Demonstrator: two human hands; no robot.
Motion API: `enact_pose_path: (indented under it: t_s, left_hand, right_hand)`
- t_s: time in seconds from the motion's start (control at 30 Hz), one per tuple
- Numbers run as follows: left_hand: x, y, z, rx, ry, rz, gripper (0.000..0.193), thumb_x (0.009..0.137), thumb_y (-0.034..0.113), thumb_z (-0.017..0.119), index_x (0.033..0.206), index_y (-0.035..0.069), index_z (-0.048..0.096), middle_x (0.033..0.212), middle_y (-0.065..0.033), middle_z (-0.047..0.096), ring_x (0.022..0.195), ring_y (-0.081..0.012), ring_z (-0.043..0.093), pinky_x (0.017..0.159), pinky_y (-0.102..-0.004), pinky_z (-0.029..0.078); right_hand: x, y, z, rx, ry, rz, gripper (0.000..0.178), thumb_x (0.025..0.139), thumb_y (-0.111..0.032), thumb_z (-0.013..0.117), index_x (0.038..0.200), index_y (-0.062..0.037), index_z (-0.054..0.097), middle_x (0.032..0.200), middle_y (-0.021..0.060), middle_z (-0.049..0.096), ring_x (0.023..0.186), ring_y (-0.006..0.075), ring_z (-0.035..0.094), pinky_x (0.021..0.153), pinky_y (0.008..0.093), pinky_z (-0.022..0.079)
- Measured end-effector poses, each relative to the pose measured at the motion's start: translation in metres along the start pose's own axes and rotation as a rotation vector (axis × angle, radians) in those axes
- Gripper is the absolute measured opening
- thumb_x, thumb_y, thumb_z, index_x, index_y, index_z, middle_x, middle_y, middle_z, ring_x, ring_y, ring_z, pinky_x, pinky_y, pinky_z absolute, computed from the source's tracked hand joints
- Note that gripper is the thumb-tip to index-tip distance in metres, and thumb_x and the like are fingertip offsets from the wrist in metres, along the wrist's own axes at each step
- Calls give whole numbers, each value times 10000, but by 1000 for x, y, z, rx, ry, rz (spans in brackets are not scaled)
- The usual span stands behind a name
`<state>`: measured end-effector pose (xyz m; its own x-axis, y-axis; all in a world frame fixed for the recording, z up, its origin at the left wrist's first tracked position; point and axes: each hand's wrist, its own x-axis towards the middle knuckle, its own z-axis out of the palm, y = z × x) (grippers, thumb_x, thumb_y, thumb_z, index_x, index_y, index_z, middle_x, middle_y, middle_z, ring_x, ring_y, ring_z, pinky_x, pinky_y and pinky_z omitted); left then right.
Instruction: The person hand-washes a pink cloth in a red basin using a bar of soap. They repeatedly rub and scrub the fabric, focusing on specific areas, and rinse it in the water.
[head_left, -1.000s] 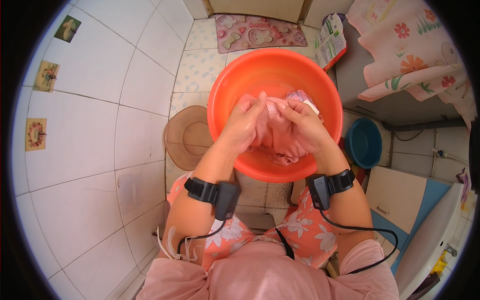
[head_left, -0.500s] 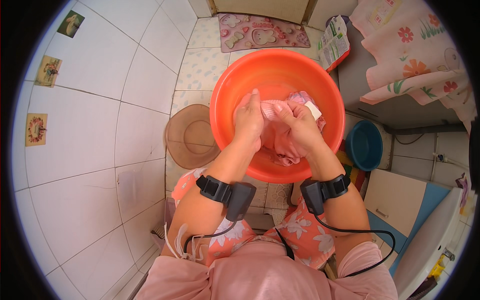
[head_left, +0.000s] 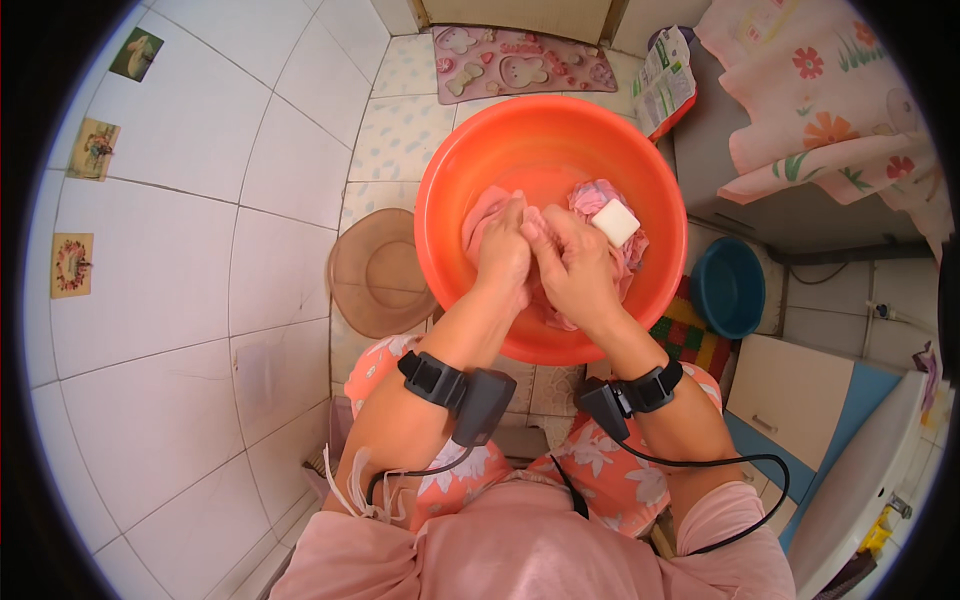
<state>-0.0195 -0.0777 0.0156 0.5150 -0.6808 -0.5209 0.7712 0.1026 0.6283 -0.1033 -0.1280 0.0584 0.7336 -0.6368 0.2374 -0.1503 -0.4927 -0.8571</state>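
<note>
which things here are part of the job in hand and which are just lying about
In the job:
- pink cloth, between left hand and right hand
- orange basin
- white block, probably

Lying about:
- blue basin
- pink mat
- packet

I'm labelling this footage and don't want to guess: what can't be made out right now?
All in the head view:
- The gripped part of the pink cloth: covered by the left hand and right hand.
- Part of the patterned cloth: under the white block.
- Much of the basin floor: behind hands and cloths.
- The door: cut off by the top edge.
- The flowered cover: cut off by the dark rim.
</note>
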Motion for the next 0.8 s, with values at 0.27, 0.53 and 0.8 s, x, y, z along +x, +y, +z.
enact_pose_path:
  t_s: [0.27, 0.53, 0.8]
  left_hand:
    - [0, 0, -2, -14, -42, -7, 165, 921, 157, 410, 851, 59, 523, 792, -24, 518, 728, -130, 525, 631, -277, 468]
    - [2, -3, -7, 64, -43, 16, 167, 924, 162, 411, 850, 57, 517, 810, -40, 525, 739, -145, 524, 667, -302, 480]
    - [-6, 5, 7, 186, 28, 56, 197, 928, 216, 396, 824, 78, 493, 746, -23, 506, 675, -128, 502, 627, -275, 456]
  right_hand:
    - [1, 3, 1, 40, 17, 26, 204, 862, -170, 533, 767, 8, 501, 689, 192, 507, 630, 349, 507, 562, 386, 400]
    - [-1, -2, -1, 146, -29, 114, 239, 874, -195, 518, 754, 10, 501, 658, 182, 493, 596, 308, 496, 549, 366, 392]
    - [6, 7, -2, 121, -27, 193, 235, 870, -180, 522, 745, 13, 475, 641, 179, 482, 567, 292, 488, 537, 361, 383]
